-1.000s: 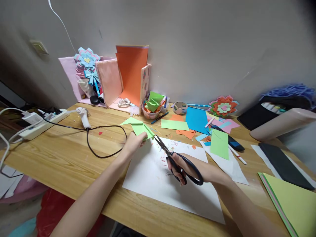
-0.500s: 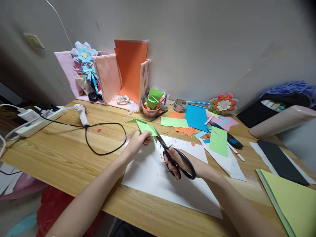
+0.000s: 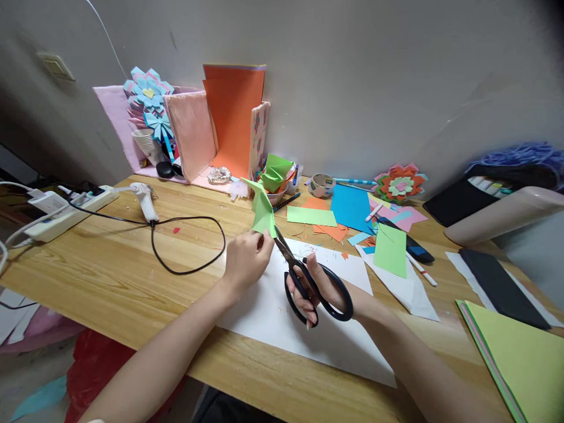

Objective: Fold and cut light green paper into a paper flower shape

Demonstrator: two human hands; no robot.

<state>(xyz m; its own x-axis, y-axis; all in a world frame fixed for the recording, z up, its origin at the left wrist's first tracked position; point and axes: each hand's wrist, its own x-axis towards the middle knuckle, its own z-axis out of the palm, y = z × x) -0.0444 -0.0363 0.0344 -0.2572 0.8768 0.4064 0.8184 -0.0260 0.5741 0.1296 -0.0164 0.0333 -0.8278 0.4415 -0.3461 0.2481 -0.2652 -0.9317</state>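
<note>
Pinched in my left hand (image 3: 249,258) is a folded piece of green paper (image 3: 263,212), standing up above the fingers. My right hand (image 3: 315,288) grips black-handled scissors (image 3: 335,294), with thumb and fingers through the loops. The handles are spread somewhat, and the blade tips touch or nearly touch the paper's lower right edge beside my left fingertips. Both hands are over a white sheet (image 3: 326,346) marked with small coloured strokes. Whether the blades have paper between them is hard to make out.
Behind the sheet lie a green strip (image 3: 311,216), blue paper (image 3: 351,208), orange scraps and a tape roll (image 3: 321,185). A small basket (image 3: 275,198) holds folded paper. A black cable (image 3: 189,274) loops at left. Coloured sheets (image 3: 520,358) and a black case (image 3: 506,288) are at right.
My left hand has turned the green paper from lying sideways to standing upright. The scissors' handles have spread wider, and their tips have shifted slightly left along the paper's edge.
</note>
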